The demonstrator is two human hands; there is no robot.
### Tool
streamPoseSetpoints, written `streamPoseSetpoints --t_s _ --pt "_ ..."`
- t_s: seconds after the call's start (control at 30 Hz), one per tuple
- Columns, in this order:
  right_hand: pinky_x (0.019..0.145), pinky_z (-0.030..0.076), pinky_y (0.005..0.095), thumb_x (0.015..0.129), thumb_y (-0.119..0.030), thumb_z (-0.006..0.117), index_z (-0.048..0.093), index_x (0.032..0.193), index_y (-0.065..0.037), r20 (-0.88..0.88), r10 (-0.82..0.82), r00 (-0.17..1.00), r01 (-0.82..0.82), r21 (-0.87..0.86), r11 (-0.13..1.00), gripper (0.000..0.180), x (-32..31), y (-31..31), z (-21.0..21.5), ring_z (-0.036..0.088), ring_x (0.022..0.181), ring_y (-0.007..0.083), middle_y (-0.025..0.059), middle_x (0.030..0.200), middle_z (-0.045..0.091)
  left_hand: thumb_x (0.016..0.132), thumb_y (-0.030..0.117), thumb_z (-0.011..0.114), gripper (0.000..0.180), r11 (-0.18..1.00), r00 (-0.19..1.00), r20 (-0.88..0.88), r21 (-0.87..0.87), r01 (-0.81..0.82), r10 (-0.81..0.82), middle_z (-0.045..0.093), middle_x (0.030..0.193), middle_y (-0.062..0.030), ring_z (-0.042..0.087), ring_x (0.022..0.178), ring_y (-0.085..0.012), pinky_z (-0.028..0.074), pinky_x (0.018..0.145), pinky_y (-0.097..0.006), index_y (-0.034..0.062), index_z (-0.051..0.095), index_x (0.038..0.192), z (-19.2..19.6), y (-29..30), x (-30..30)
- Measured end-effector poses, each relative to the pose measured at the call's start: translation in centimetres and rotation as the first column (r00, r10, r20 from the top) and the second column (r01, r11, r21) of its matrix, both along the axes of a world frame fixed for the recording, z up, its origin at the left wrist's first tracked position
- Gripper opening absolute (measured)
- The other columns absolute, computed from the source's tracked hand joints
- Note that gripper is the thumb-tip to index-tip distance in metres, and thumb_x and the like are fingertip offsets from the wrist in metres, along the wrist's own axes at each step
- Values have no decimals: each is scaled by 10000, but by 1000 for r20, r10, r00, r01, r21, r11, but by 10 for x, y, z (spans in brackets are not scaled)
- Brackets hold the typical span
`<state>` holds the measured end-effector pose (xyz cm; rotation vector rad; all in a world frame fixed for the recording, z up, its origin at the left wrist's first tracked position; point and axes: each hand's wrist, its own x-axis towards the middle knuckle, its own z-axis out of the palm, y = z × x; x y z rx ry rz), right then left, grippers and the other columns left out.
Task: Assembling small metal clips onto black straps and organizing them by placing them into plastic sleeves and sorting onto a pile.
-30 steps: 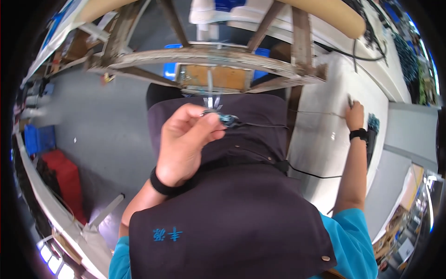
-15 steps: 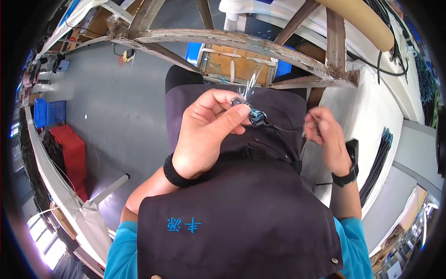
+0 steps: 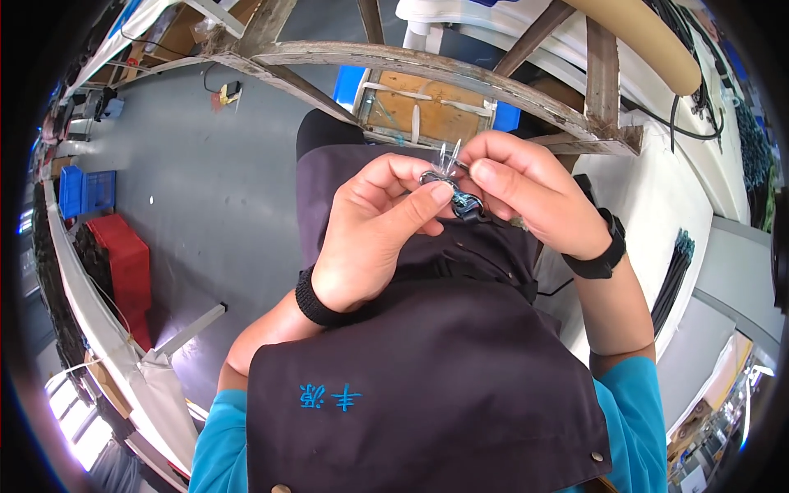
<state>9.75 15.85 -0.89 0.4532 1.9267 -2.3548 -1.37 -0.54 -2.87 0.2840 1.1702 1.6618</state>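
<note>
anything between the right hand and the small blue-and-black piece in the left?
Nothing visible: the right hand is close beside the blue-and-black piece, which the left hand pinches. The wooden frame stands beyond both.

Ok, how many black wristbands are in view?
2: the left wristband behind the left hand, the right wristband behind the right hand. Both wrists show; background clutter could hide others.
</note>
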Motion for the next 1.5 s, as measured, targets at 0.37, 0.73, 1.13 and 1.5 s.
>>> streamPoseSetpoints --t_s 0.37,0.73,1.13,1.5 --pt "550 348 179 951 -215 463 576 988 -13 95 -137 986 134 37 990 235 48 2 -9 434 601 29 -9 724 538 867 86 616 133 1000 1000 8 -23 14 -14 641 819 -56 614 697 -111 482 593 -208 66 561 986 4 -8 0" --pt "811 440 396 908 -247 535 606 1094 -45 38 -807 589 -181 980 -85 283 281 181 -133 558 950 323 181 1021 603 870 64 604 157 994 987 121 27 105 -108 626 890 -50 639 772 -128 543 669 -252 61 560 1020 15 -3 2" --pt "735 499 336 698 -34 720 569 1062 -19 -487 -69 871 443 716 540 395 47 -36 -7 598 851 269 132 997 601 894 47 558 154 995 994 43 -2 98 -97 626 926 -63 639 854 -152 542 721 -276 50 545 1047 14 3 21" --pt "557 484 254 694 3 724 598 940 -41 -505 -198 840 508 605 613 279 44 -53 -13 610 688 186 80 828 630 912 217 570 229 894 857 -267 -209 396 -441 632 940 -53 620 823 -122 508 696 -227 0 606 978 38 3 -15"
